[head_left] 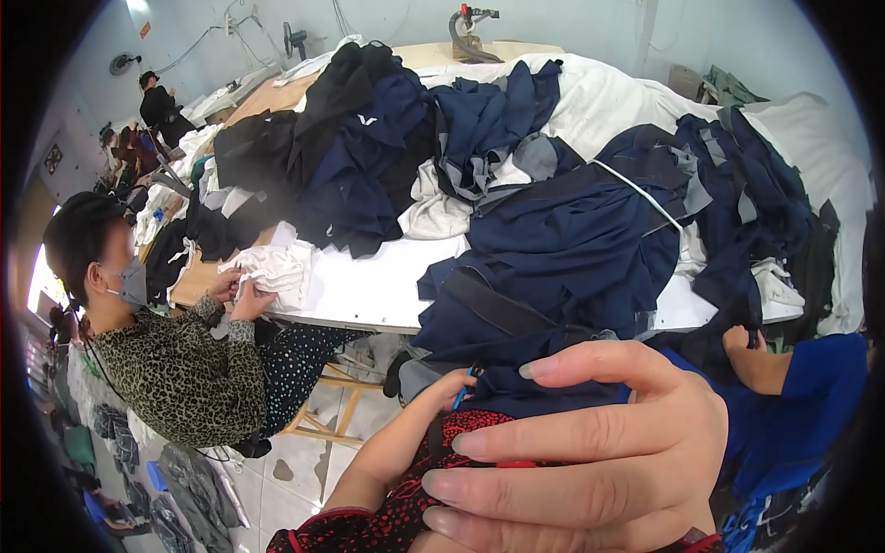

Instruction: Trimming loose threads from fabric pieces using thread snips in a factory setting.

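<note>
My left hand (449, 389) is closed on blue thread snips (465, 387) at the near edge of the table, beside navy cloth hanging down there. Close to the camera, my right hand (599, 442) is raised with its fingers stretched and slightly bent, and nothing shows in it. It hides part of my lap and of the cloth behind it. Ahead lies a large heap of navy garments (562, 240) with dark grey panels, a white strip (636, 192) lying across it.
At left, a masked person in a leopard-print top (184, 378) handles white cloth (277, 272). At right, a person in a blue shirt (820, 378) holds dark cloth. Black and navy garments (341, 147) cover the white table (378, 286). A wooden stool (336, 405) stands below.
</note>
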Available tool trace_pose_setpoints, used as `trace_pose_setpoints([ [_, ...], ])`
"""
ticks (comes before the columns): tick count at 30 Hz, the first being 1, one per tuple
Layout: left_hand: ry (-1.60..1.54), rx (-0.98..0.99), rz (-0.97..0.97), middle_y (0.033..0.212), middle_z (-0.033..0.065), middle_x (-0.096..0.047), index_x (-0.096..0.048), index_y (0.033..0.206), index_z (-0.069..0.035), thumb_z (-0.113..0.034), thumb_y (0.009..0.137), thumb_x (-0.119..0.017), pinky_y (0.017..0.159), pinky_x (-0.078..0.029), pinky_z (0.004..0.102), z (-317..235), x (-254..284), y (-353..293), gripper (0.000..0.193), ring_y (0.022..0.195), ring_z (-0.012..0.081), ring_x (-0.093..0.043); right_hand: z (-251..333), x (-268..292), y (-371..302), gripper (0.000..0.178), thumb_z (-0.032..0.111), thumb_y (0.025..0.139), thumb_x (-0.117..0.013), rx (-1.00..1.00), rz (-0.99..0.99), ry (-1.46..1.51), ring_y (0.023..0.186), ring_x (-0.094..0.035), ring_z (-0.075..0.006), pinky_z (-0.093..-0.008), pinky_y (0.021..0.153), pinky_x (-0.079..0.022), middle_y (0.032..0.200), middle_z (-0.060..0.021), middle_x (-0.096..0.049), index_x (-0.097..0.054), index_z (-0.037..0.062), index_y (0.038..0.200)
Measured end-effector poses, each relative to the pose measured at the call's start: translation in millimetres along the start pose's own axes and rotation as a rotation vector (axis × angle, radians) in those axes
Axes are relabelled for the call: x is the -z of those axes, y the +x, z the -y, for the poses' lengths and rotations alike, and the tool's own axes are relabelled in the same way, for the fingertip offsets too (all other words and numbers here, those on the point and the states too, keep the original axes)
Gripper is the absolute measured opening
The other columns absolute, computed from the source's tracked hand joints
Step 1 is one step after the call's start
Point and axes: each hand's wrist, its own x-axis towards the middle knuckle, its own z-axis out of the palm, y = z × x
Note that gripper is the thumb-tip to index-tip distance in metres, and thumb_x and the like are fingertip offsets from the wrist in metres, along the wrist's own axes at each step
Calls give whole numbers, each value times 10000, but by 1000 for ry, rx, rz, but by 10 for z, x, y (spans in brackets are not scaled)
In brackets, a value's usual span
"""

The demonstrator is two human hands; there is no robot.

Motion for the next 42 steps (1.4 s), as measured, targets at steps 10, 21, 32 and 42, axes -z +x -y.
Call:
trace_pose_setpoints([
  [10, -92, -11, 15, 853, 4, -631, -615, 956, -79, -21, 752, -601, 593, -471, 224, 58, 140, 95, 213, 711, 102, -598, 121, -23, 22, 207, 177, 779, -645, 102, -122, -131, 904, -653, -190, -424, 897, -442, 1033, -77, -672, -713, 43, 922],
  [21, 24, 28, -166, 819, -11, -595, -591, 1011, -121, -81, 803, -570, 542, -452, 226, -73, -63, -36, 212, 697, 80, -574, -317, -445, -396, 289, 112, 782, -638, -204, -129, -92, 1014, -620, -177, -403, 943, -423, 1106, -46, -649, -669, 112, 1069],
  [32, 309, -448, -17, 645, -29, -488, -531, 911, -49, -35, 807, -643, 429, -291, 178, -1661, -1550, -1605, 154, 487, 31, -417, -961, -1977, -1544, 487, 288, 825, -649, -921, -163, 389, 1033, -563, -335, -378, 893, -433, 1099, -182, -583, -513, -4, 1190],
  [42, 240, -463, -31, 637, -24, -486, -527, 912, -39, -33, 797, -649, 433, -297, 185, -1561, -1647, -1742, 168, 472, 43, -432, -943, -1906, -1474, 103, 73, 861, -606, -1029, -396, 965, 753, -512, -44, -211, 687, -428, 796, 13, -591, -610, -20, 904],
])
